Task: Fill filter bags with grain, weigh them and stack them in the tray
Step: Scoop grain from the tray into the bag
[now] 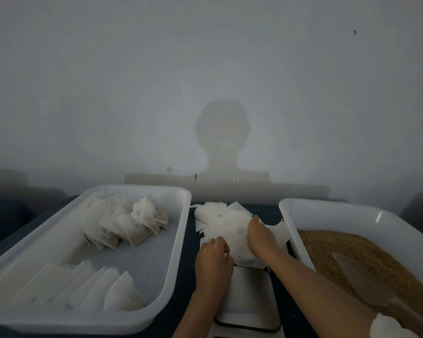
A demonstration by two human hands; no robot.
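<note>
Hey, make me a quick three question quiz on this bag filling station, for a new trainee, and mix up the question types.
1. True or false: the left tray holds loose grain.
2. Multiple choice: where is the pile of empty filter bags that both hands are on? A) inside the right tray B) between the two trays C) on the floor
3. Fill in: the scoop lies in the ____.

Key
1. False: it holds filter bags, some filled.
2. B: the left hand and right hand rest on it there, above the scale.
3. Grain.
</note>
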